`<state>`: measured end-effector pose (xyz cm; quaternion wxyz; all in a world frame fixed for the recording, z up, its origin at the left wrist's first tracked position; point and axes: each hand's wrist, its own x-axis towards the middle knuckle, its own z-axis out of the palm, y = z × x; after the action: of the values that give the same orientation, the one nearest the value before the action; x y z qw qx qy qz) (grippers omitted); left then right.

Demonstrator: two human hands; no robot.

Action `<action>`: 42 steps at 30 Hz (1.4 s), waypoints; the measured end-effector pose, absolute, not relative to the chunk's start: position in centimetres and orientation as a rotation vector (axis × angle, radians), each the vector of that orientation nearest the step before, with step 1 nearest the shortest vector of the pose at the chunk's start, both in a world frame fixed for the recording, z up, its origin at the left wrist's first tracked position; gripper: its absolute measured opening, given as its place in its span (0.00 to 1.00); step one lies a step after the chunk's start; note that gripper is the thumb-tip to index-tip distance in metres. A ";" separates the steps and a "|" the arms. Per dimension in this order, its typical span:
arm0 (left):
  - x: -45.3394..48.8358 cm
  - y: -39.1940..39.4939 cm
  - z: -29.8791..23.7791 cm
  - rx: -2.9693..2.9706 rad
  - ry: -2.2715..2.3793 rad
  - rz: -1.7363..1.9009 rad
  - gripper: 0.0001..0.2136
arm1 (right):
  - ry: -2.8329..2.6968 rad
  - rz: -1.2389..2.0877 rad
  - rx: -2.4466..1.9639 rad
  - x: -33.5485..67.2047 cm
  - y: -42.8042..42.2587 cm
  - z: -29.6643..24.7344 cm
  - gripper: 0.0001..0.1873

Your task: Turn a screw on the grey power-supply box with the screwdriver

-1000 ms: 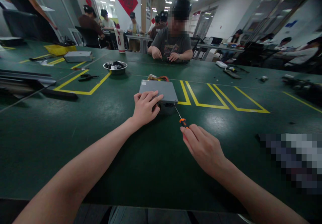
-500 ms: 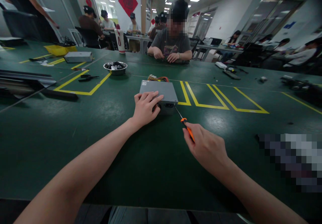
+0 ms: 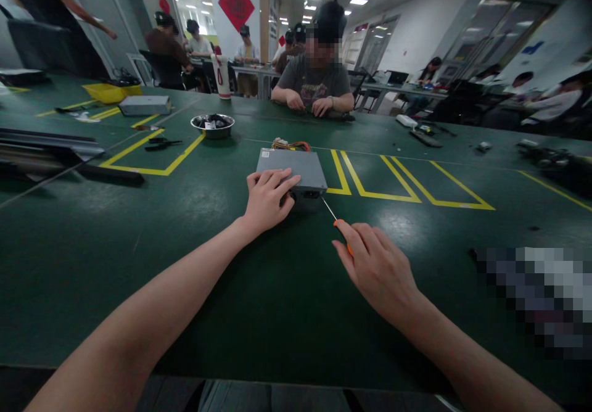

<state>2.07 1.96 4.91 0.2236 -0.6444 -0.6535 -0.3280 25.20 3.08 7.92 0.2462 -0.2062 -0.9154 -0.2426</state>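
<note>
A grey metal computer power supply point(image 3: 300, 166) lies on the green table, with a black power socket in its near face. Across its top near-left edge, my left hand point(image 3: 271, 197) holds it, fingers spread on the cover and thumb against the near face. A bundle of coloured cables point(image 3: 291, 145) comes out behind the box. My right hand point(image 3: 377, 264) is closed around the orange handle of a screwdriver point(image 3: 350, 250), index finger stretched along it. The shaft points up and left to the box's lower right corner; whether the tip sits in a screw is too small to tell.
Yellow tape outlines mark the green table point(image 3: 222, 332). A metal bowl of small dark parts point(image 3: 213, 129) stands beyond my left hand. Left are metal rails point(image 3: 46, 150), another grey box point(image 3: 145, 105) and a yellow tray point(image 3: 111, 93). A person point(image 3: 314, 85) sits opposite.
My right hand has shifted its hold on the screwdriver: the index finger now reaches further forward over the handle and the thumb sits away from it. My left hand and the power supply stay put.
</note>
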 end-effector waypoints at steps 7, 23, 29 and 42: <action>2.1 1.9 5.0 -1.781 -1.804 -0.905 0.17 | -2.446 -0.602 -0.782 25.0 2.6 8.1 0.16; 2.1 2.0 4.9 -1.778 -1.812 -0.909 0.18 | -2.466 -0.824 -0.467 25.2 2.8 7.7 0.12; 2.1 2.0 4.8 -1.779 -1.793 -0.910 0.17 | -2.449 -0.692 -0.653 25.1 3.1 7.4 0.16; 2.2 1.9 5.0 -1.773 -1.798 -0.893 0.17 | -2.438 -0.690 -0.413 25.6 3.4 7.9 0.08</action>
<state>2.20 1.92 4.95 0.2296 -0.6444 -0.6533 -0.3245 25.59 3.39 7.94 0.2833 -0.1542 -0.9108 -0.2576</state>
